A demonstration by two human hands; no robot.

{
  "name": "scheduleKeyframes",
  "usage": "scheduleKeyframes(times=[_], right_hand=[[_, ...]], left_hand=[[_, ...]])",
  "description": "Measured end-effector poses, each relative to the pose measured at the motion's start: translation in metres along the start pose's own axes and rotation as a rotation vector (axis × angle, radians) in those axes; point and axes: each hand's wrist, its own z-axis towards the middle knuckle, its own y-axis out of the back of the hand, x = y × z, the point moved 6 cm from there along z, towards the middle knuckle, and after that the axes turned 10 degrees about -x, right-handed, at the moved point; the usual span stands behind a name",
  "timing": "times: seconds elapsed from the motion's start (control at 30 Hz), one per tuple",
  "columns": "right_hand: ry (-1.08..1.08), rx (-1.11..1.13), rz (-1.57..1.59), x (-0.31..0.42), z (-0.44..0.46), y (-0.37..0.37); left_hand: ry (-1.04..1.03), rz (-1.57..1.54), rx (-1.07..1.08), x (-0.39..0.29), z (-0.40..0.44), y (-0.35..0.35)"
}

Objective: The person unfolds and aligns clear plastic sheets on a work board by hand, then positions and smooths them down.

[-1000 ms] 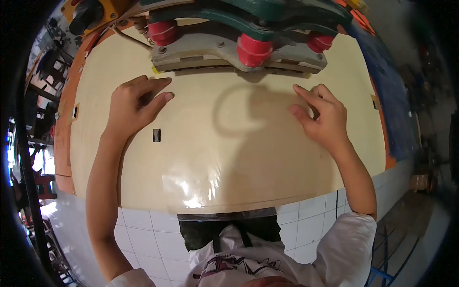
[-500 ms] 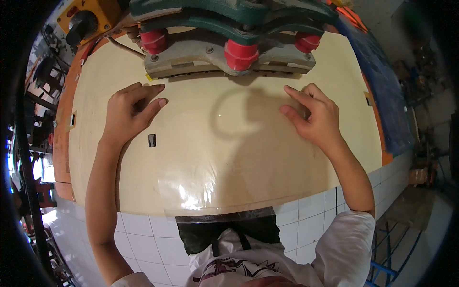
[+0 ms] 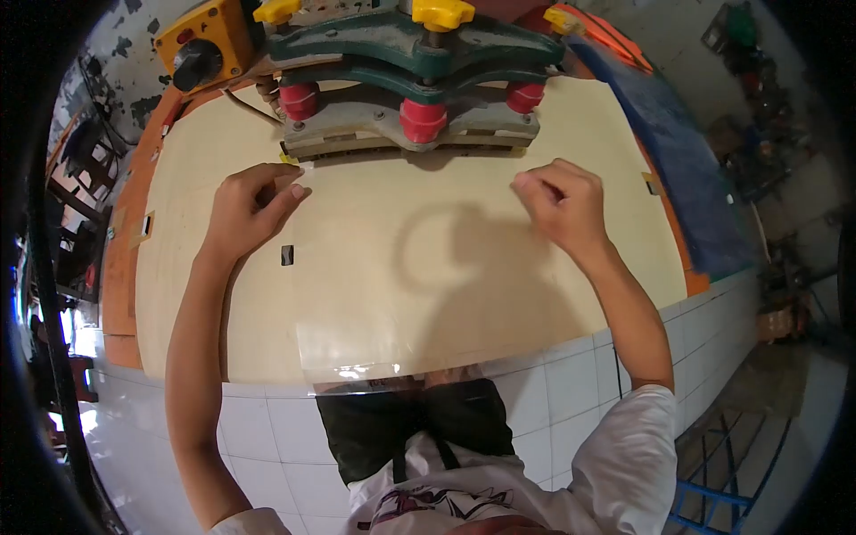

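A clear plastic sheet [image 3: 357, 334] lies over the pale table surface, its front edge hanging past the table's edge in front of me. My left hand [image 3: 254, 212] is at the sheet's upper left corner, with thumb and index finger apart and the index tip close to the corner. My right hand [image 3: 567, 201] is across from it, fingers curled and thumb pressed to them; what they hold, if anything, is hidden. Just beyond both hands stands a heat-sealing press head [image 3: 357, 134] with green and grey bars and red insulators. A small dark rectangular piece [image 3: 287, 255] lies below my left hand.
A yellow control box [image 3: 203, 46] with a black knob stands at the back left. Yellow knobs [image 3: 443, 13] top the press. Blue sheeting [image 3: 682, 187] covers the right side. More small dark pieces are taped at the table's left and right edges.
My right hand has closed its fingers, which were spread, and has shifted slightly left. The left hand stays near the same corner. The camera view has tilted, showing more of the press.
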Motion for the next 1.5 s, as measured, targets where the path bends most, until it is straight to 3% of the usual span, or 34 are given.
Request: scheduleKeyframes(times=[0.03, 0.1, 0.17, 0.23, 0.3, 0.33, 0.4, 0.5, 0.57, 0.6, 0.67, 0.8, 0.87, 1.17, 1.27, 1.4, 1.43, 1.5], right_hand=[[0.011, -0.004, -0.006, 0.000, 0.004, 0.006], [0.036, -0.345, -0.058, -0.005, 0.015, 0.044], [0.073, -0.528, -0.064, -0.027, 0.027, 0.079], [-0.231, -0.423, -0.171, -0.067, 0.040, 0.113], [-0.288, -0.244, -0.437, -0.090, 0.046, 0.144], [-0.512, -0.104, -0.650, -0.121, 0.045, 0.161], [-0.566, 0.030, -0.918, -0.212, 0.031, 0.207], [-0.784, 0.337, -0.935, -0.335, -0.019, 0.281], [-0.856, 0.471, -0.914, -0.367, -0.048, 0.307], [-0.851, 0.457, -0.914, -0.355, -0.048, 0.307], [-1.132, 0.324, -0.781, -0.335, -0.067, 0.311], [-1.034, 0.300, -0.687, -0.336, -0.069, 0.315], [-0.979, 0.255, -0.497, -0.329, -0.067, 0.309], [-1.118, 0.237, -0.532, -0.326, -0.062, 0.324], [-1.147, 0.268, -0.738, -0.273, -0.055, 0.318], [-1.123, 0.217, -0.728, -0.297, -0.067, 0.336], [-1.136, 0.142, -0.606, -0.336, -0.077, 0.346], [-1.146, 0.068, -0.483, -0.346, -0.079, 0.346]], left_hand=[[0.026, -0.007, 0.011, 0.003, -0.001, 0.000], [0.051, -0.021, 0.010, 0.007, -0.002, -0.001], [0.059, -0.018, -0.034, 0.011, -0.003, 0.002], [0.049, -0.051, -0.061, 0.015, -0.002, -0.001], [0.060, -0.080, -0.083, 0.015, -0.005, 0.002], [0.029, -0.049, -0.070, 0.012, -0.005, 0.003], [0.019, -0.014, -0.061, 0.016, -0.003, 0.004], [0.028, -0.047, -0.051, 0.024, -0.001, 0.002], [0.023, -0.055, -0.100, 0.025, -0.002, 0.002], [0.024, -0.066, -0.122, 0.026, -0.002, 0.002], [0.062, -0.080, -0.094, 0.025, -0.002, 0.001], [0.036, -0.063, -0.094, 0.024, -0.002, 0.001], [0.001, -0.042, -0.118, 0.024, -0.002, 0.003], [0.039, -0.023, -0.058, 0.026, -0.003, 0.002], [0.023, -0.116, -0.126, 0.030, -0.002, 0.002], [0.088, -0.076, -0.061, 0.028, -0.002, 0.002], [0.082, -0.048, -0.033, 0.028, -0.002, 0.001], [0.090, -0.056, -0.035, 0.029, -0.002, 0.000]])
